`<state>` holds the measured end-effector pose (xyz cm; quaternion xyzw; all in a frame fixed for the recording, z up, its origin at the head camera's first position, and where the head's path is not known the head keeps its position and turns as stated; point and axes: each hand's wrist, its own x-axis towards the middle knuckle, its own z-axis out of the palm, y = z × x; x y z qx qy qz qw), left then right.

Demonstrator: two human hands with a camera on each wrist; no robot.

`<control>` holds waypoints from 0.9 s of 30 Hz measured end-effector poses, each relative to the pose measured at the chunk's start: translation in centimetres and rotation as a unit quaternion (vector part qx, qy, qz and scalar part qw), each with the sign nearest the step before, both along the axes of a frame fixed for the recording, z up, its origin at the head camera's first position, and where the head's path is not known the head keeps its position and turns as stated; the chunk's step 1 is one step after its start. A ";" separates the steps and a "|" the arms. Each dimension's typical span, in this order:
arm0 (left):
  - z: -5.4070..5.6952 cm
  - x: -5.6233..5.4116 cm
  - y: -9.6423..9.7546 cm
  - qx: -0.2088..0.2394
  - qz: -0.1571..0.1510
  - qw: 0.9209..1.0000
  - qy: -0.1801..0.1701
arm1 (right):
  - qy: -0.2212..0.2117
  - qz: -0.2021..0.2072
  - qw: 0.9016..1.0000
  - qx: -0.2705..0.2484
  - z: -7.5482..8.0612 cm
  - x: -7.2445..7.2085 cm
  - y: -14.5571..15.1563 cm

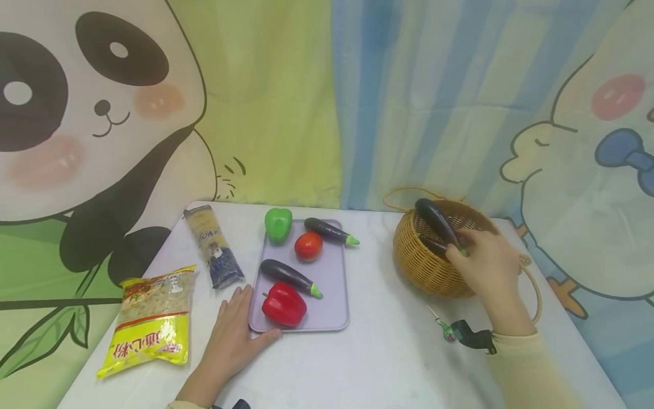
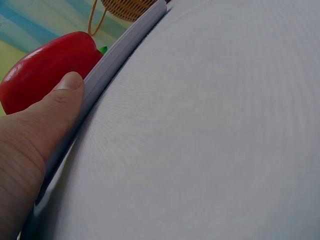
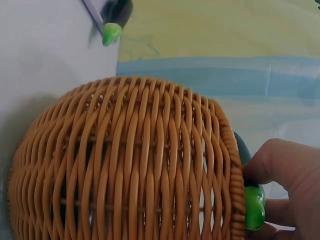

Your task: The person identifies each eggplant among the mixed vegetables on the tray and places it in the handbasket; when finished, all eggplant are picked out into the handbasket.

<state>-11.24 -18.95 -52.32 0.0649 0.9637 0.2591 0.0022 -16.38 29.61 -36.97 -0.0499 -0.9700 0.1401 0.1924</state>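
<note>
At frame right, my right hand point(image 1: 489, 262) pinches an eggplant point(image 1: 436, 219), apparently mid-transfer, needing basket point(image 1: 416, 267) clearance next, while my relaxed left hand point(image 1: 232, 338) touches the tray point(image 1: 328, 309).

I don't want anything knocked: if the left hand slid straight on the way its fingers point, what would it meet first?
Probably the near end of the tan-and-blue packet, just ahead of the left hand, though it might slip past, along the tray.

The white table point(image 1: 378, 363) bears tray point(image 1: 329, 301), basket point(image 1: 421, 270), yellow bag point(image 1: 153, 324) and slim packet point(image 1: 213, 247).
</note>
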 end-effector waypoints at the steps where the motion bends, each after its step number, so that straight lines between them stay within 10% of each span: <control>1: 0.0 0.0 0.0 0.000 0.000 1.000 -0.001 | -0.003 -0.003 1.000 0.000 0.0 0.0 0.2; 27: 0.0 -0.1 0.0 0.006 -0.001 1.000 0.000 | -0.141 -0.010 0.988 0.054 0.4 -2.9 3.1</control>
